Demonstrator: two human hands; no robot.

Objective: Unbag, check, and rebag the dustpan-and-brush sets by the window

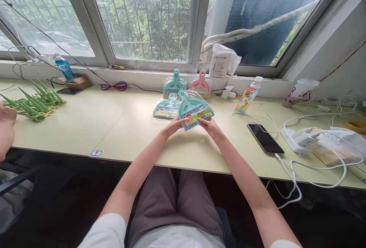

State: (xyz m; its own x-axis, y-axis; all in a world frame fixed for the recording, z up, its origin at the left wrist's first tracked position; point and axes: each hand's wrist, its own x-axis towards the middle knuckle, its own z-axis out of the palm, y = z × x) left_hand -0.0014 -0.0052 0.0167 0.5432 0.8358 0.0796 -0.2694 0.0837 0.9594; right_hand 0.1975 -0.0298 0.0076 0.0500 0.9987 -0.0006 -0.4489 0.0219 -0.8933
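Note:
A teal dustpan and brush set point(195, 111) in clear wrapping is held up over the table, its handle pointing away from me. My left hand point(175, 126) grips its lower left corner, and my right hand point(211, 126) grips the lower right edge. Just behind it on the left lies another teal set point(166, 107). Farther back, against the window ledge, a teal set point(175, 84) and a pink set point(201, 84) stand upright side by side, both wrapped.
On the right are a drink bottle point(249, 95), a phone point(265, 138), white cables, a power strip point(296, 141) and a cup point(300, 92). Green spiky pieces point(37, 105) lie far left beside another person's hand point(7, 120). A blue bottle point(65, 68) stands near the window.

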